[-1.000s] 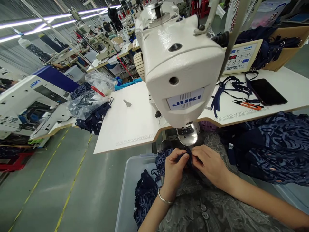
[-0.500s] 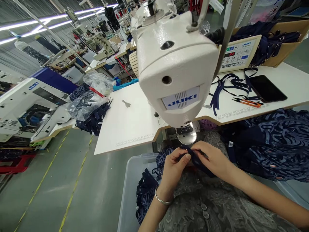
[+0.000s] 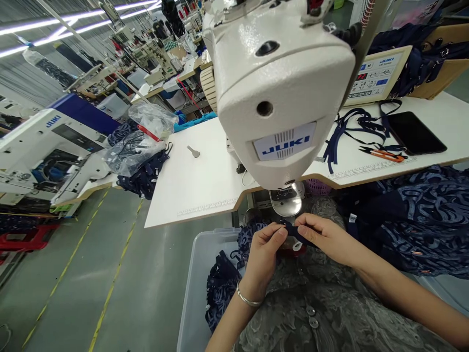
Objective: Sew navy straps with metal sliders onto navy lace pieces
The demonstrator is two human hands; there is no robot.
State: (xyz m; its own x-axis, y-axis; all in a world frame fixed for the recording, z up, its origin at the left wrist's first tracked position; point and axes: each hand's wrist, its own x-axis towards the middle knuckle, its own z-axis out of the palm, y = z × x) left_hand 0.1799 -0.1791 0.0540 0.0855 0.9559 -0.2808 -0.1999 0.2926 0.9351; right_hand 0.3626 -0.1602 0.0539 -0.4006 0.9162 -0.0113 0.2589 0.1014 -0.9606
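"Can you see the whole navy strip [image 3: 292,231]?"
"No, the left hand [image 3: 264,252] and right hand [image 3: 328,239] cover parts of it."
"And the ruler marks [image 3: 207,208]?"
"Too small. The cardboard box [image 3: 447,76] is cut off, far right."

You have two hands [image 3: 264,244] on one navy strip [image 3: 293,231], and one bracelet [image 3: 247,297] — then count one phone [image 3: 416,133], one orange snips [image 3: 386,155], one control panel [image 3: 379,76], one flat metal piece [image 3: 194,152], two JUKI-lettered machines [image 3: 284,93] and two yellow floor lines [image 3: 116,276].
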